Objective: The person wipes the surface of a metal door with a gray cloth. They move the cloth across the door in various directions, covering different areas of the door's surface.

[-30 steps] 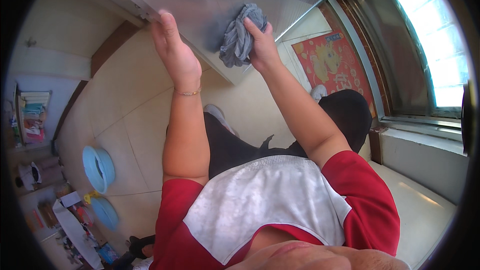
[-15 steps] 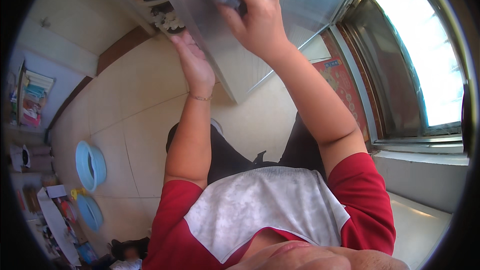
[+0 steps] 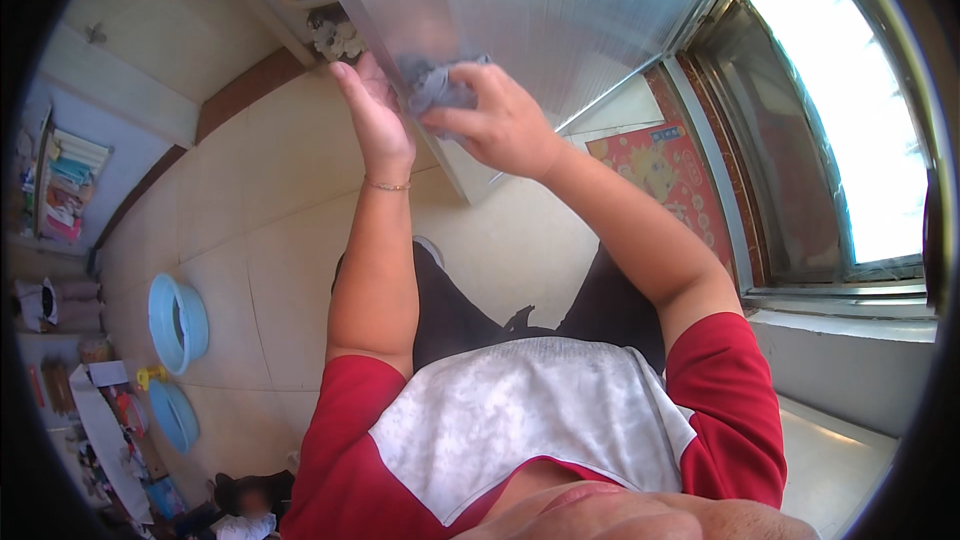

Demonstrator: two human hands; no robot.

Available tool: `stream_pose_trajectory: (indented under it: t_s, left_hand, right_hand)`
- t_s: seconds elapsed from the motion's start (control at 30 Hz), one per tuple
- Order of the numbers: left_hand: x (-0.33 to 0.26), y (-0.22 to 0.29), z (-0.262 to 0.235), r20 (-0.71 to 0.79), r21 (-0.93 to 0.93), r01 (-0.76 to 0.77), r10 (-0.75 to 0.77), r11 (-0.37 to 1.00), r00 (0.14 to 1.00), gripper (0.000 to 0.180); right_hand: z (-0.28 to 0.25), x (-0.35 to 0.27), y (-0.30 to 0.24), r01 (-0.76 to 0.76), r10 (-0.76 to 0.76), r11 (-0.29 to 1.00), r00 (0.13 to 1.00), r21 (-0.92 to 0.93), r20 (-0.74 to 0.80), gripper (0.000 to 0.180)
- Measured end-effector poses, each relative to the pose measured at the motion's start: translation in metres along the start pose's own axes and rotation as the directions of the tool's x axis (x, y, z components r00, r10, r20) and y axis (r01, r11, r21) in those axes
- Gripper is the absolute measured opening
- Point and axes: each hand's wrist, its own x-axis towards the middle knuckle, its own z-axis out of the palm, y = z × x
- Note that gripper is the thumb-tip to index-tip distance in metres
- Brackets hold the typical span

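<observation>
My right hand [image 3: 500, 125] is closed around a crumpled grey-blue cloth [image 3: 435, 88] and presses it against a ribbed translucent panel [image 3: 560, 10] near the panel's left edge. My left hand [image 3: 375, 110] grips that left edge of the panel, fingers wrapped over it, a thin bracelet at the wrist. Both hands are close together, almost touching at the cloth. Much of the cloth is hidden under my fingers.
A bright window [image 3: 850, 140] with a sill [image 3: 840, 300] runs along the right. A red patterned mat [image 3: 660, 165] lies on the beige tiled floor [image 3: 250, 220]. Two light-blue basins [image 3: 178, 322] and clutter sit at the lower left. A shelf [image 3: 65, 185] stands far left.
My right hand and the cloth have moved down and left across the panel toward its left edge. My left hand has stayed on the edge; the view tilted.
</observation>
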Motion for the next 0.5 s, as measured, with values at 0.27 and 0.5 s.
stream_pose_trajectory:
  t_s: [0.27,0.5]
  left_hand:
    - [0.005,-0.012,-0.011,-0.225,0.046,0.049,-0.037,0.998,0.974,0.083]
    - [-0.002,-0.013,-0.002,-0.092,0.063,-0.072,0.077,0.995,0.993,0.067]
  right_hand:
    - [-0.060,0.129,0.020,-0.096,0.145,0.983,0.930,0.157,-0.339,0.051]
    - [-0.006,0.074,0.036,-0.103,0.142,0.989,0.869,0.108,-0.474,0.054]
